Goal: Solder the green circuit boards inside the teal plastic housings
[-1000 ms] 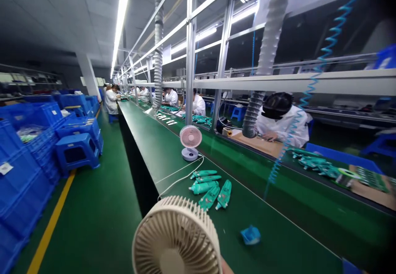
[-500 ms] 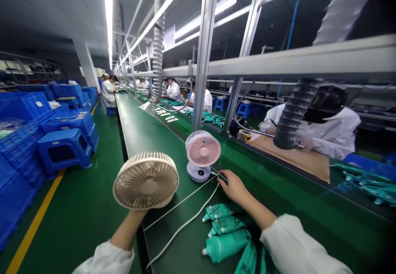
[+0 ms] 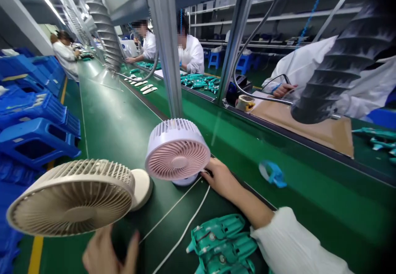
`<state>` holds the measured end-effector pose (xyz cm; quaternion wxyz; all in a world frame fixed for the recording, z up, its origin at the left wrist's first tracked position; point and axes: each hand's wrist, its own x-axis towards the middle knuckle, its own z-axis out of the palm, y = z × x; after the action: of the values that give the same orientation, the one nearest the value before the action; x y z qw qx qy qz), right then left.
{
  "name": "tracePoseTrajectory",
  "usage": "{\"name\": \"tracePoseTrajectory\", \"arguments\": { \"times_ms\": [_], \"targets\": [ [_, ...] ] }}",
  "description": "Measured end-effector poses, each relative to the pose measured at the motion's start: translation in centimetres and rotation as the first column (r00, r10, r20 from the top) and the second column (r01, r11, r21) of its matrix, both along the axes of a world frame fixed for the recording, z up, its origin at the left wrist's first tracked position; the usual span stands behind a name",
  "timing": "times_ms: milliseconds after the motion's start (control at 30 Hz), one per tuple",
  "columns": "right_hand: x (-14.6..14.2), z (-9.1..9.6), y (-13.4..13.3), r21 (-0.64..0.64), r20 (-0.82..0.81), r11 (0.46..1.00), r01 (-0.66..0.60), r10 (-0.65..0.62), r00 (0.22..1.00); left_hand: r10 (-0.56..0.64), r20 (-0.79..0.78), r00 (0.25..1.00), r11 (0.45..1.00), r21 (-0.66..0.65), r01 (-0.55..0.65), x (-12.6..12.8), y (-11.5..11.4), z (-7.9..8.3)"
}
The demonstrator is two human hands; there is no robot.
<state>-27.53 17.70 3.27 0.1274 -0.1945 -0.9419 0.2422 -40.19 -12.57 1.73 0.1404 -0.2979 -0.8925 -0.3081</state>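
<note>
A beige desk fan (image 3: pixel 77 214) stands on the left of the green bench, its head tilted toward me and its round base (image 3: pixel 142 189) behind. Just below its head is my left hand (image 3: pixel 108 253), slightly blurred, thumb and fingers apart and holding nothing. To its right stands a smaller lilac fan with a pink grille (image 3: pixel 179 162). My right hand (image 3: pixel 221 179) is at this fan's base, thumb and finger pinched around the end of a white cable (image 3: pixel 188 230); the plug itself is hidden. Teal plastic housings (image 3: pixel 219 241) lie together below my right forearm.
Blue tape (image 3: pixel 274 174) lies on the bench to the right. A metal post (image 3: pixel 168 51) and a hanging duct hose (image 3: pixel 334 72) rise beyond the fans. Co-workers in white sit across the line. Blue stools (image 3: pixel 37 144) and crates stand on the left.
My view has swung right and closer to the fans. My left hand has come away from the beige fan, which now stands on the bench. My right hand has closed in on the lilac fan's base.
</note>
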Motion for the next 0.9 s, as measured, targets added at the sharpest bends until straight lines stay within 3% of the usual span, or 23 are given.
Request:
{"name": "tracePoseTrajectory", "arguments": {
  "times_ms": [67,133,267,333,400,533,633,700,767,833,900],
  "targets": [
    [0.0,0.1,0.0,-0.005,0.028,1.0,0.023,-0.023,0.999,-0.22,-0.053,0.974,0.975,-0.032,0.219,3.8,1.8,0.3],
    [0.0,0.2,-0.1,0.0,0.06,0.999,0.052,-0.052,0.997,-0.393,-0.031,0.919,0.919,-0.029,0.392,5.0,5.9,1.0],
    [-0.1,0.3,-0.2,0.027,0.103,0.998,0.063,-0.066,0.992,-0.42,0.041,0.907,0.898,-0.128,0.421,1.9,15.2,1.7],
    [0.2,0.4,0.0,0.027,0.111,0.998,0.049,-0.051,0.992,-0.401,0.019,0.916,0.907,-0.131,0.4,0.2,17.3,1.1],
    [0.7,0.5,0.5,-0.003,0.106,0.999,0.04,-0.039,0.994,-0.383,-0.007,0.924,0.918,-0.116,0.38,-0.7,17.7,0.2],
    [2.7,1.5,1.3,-0.166,0.03,0.984,0.07,-0.066,0.997,-0.37,-0.019,0.929,0.925,-0.105,0.366,-0.6,17.3,-0.7],
    [4.0,2.2,0.3,-0.382,-0.038,0.919,0.102,-0.126,0.991,-0.391,-0.006,0.92,0.914,-0.124,0.387,0.7,16.0,-0.2],
    [4.5,2.4,-1.2,-0.549,-0.046,0.831,0.092,-0.14,0.989,-0.397,0.001,0.918,0.91,-0.13,0.394,2.0,13.4,0.2],
    [4.7,2.5,-2.9,-0.684,-0.033,0.726,0.069,-0.125,0.992,-0.318,0.002,0.948,0.945,-0.082,0.317,3.1,9.4,0.3],
    [4.6,2.7,-4.4,-0.769,-0.018,0.637,0.051,-0.101,0.995,-0.191,-0.032,0.981,0.981,-0.043,0.19,3.1,4.9,0.4],
    [3.9,3.1,-5.6,-0.808,-0.018,0.588,0.034,-0.082,0.996,-0.017,-0.034,0.999,0.997,-0.075,0.014,1.6,1.6,0.5]
  ]
}}
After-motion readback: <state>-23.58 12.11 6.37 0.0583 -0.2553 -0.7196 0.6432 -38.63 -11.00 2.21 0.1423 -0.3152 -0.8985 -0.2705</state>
